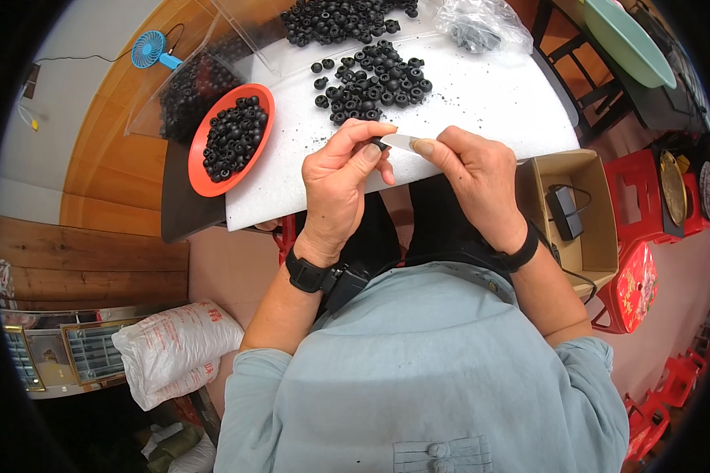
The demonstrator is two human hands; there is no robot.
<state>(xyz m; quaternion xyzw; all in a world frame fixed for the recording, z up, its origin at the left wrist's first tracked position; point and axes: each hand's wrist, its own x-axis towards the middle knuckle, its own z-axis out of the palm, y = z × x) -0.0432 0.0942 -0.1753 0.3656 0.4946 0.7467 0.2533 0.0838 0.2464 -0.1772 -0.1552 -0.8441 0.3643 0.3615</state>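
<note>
My left hand (338,177) pinches a small round black rubber-like part (380,145) between thumb and fingers, over the near edge of the white foam sheet (292,185). In my right hand (481,177) is a small knife (400,142), its pale blade pointing left and meeting the black part, or nearly so. Fingers cover most of that part and the knife's handle. Just beyond both hands lies a loose pile of similar black parts (375,83), each with a knob or ring-shaped end. An orange-red bowl (191,162) to the left holds many more.
A larger black heap (331,20) sits at the back, beside a clear plastic bag (485,27). A clear bin (146,110) with black parts stands behind the bowl. At right, a cardboard box (596,260) holds a black adapter (564,213). Black crumbs dot the foam.
</note>
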